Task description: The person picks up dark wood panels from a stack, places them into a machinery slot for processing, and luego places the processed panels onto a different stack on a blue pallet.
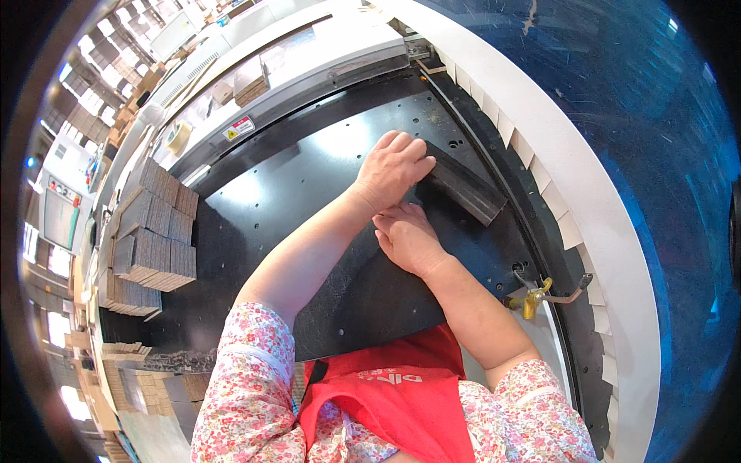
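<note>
A long dark bar-shaped block (467, 187), perhaps several strips laid together, lies slantwise on the black table (309, 177). At its far left end my left hand (394, 170) is closed, the fingers bent over and the thumb against that end. Just below my left wrist is my right hand (413, 238), its fingers curled in and close to the near side of the block. What lies under the right fingers is hidden.
Stacks of grey-brown board pieces (158, 231) stand on the table's left. Along the back runs a white machine beam (309, 69) with a tape roll (178, 137) on it. A brass valve (531, 299) sits at the right edge, before a white curved rim (575, 123).
</note>
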`<state>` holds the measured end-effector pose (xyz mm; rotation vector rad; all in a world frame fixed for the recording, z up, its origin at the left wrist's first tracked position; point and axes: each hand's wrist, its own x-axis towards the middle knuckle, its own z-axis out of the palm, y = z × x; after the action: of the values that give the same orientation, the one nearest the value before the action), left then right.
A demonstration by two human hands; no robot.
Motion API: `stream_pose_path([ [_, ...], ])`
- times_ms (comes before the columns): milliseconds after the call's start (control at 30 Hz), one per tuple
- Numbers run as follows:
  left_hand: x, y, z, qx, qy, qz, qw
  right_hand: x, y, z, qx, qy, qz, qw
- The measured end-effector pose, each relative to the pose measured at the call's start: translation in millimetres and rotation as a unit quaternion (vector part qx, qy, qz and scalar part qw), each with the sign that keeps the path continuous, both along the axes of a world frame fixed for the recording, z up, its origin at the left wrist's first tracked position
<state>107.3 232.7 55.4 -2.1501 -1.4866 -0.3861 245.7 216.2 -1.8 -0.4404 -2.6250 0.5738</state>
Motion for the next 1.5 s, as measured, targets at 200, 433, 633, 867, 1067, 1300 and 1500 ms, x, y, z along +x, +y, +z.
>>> stream_pose_path([
  [200, -8.2, -53.8, 36.1, 0.09, -0.119, 0.06, 0.987, -3.1, 4.0, -2.7, 0.032, 0.073, 0.014, 0.997],
  [433, -64.7, -228.9, 53.7, 0.203, -0.273, 0.232, 0.911, -7.2, 3.9, 4.7, 0.003, 0.147, 0.076, 0.986],
  [633, -46.3, -413.5, 41.3, 0.37, -0.487, 0.394, 0.686, 6.4, 0.3, 4.1, -0.01, 0.048, 0.069, 0.996],
  [867, 17.3, -640.2, 10.9, 0.696, -0.326, 0.526, 0.364, 0.1, 7.7, -5.4, 0.066, -0.05, 0.017, 0.996],
  [1067, 84.0, -799.7, -58.7, 0.715, -0.372, 0.554, 0.211, -17.5, 19.8, -15.8, 0.111, -0.035, 0.047, 0.992],
  [1300, 107.4, -876.9, -129.9, 0.703, -0.402, 0.583, 0.065, -39.6, 16.1, -17.3, 0.114, -0.033, 0.058, 0.991],
  [1500, 133.9, -902.8, -189.9, 0.706, -0.306, 0.638, -0.024, -43.8, 12.9, -16.1, 0.138, -0.032, 0.068, 0.988],
])
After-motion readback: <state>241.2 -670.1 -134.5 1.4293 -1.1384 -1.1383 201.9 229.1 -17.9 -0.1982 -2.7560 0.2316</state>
